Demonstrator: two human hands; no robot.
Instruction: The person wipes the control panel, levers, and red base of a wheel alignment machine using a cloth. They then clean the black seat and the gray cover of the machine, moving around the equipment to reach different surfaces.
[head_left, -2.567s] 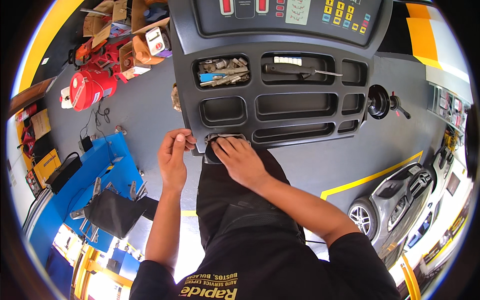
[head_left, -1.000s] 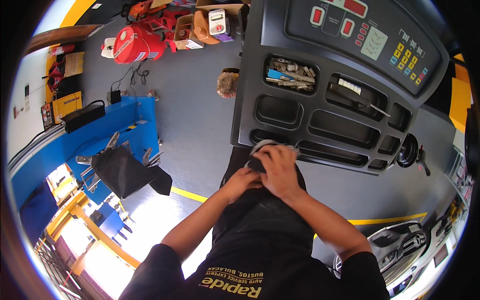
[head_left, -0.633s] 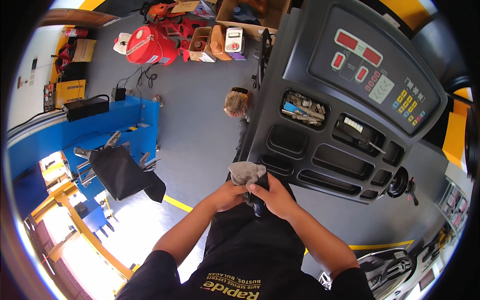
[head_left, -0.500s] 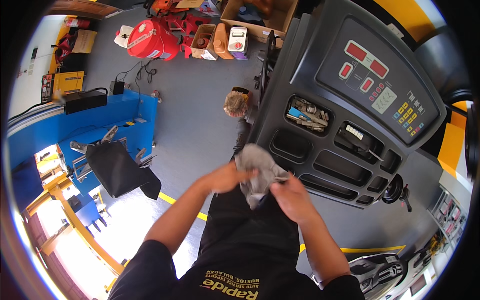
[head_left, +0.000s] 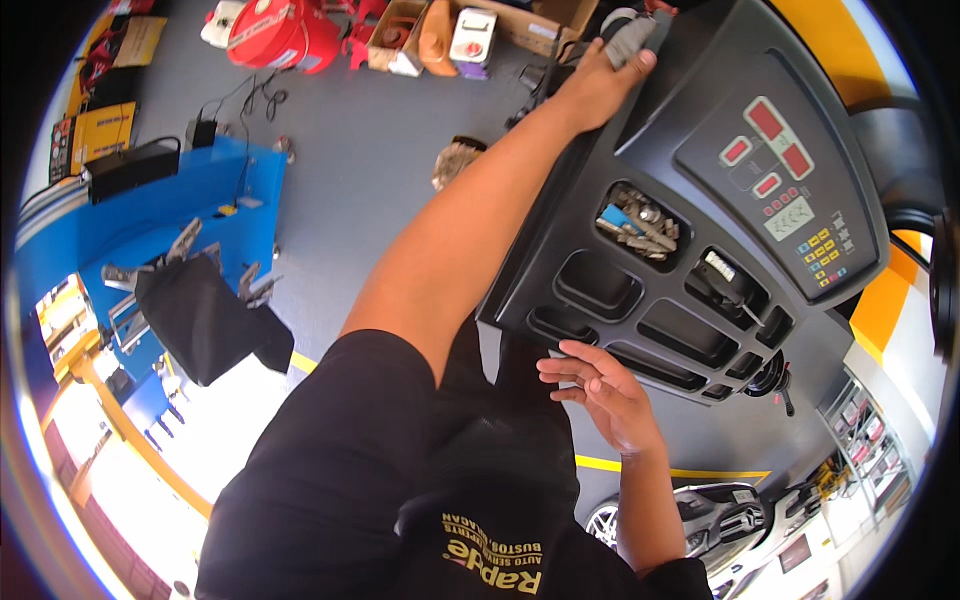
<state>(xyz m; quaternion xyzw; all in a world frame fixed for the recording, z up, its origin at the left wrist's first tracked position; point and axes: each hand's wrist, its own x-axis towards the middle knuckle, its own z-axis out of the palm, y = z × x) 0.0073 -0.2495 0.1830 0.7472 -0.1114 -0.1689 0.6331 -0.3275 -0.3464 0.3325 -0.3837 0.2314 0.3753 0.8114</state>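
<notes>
Seemingly, a reaching step is in hand: left hand (head_left: 598,85) clamped on grey cloth (head_left: 628,41) by the wheel-balancer console (head_left: 700,213); right hand (head_left: 607,396) empty, fingers apart; any release calls for loosening the left thumb.

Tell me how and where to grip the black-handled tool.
Probably best by its black handle, from above with the right hand: the tool lies in a walled recess open upward, its handle far thicker than its shaft.

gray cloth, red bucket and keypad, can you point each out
Gray cloth (head_left: 628,40): head view, middle of its visible part.
Red bucket (head_left: 302,38): head view, its side.
Keypad (head_left: 823,256): head view, among its buttons.
</notes>
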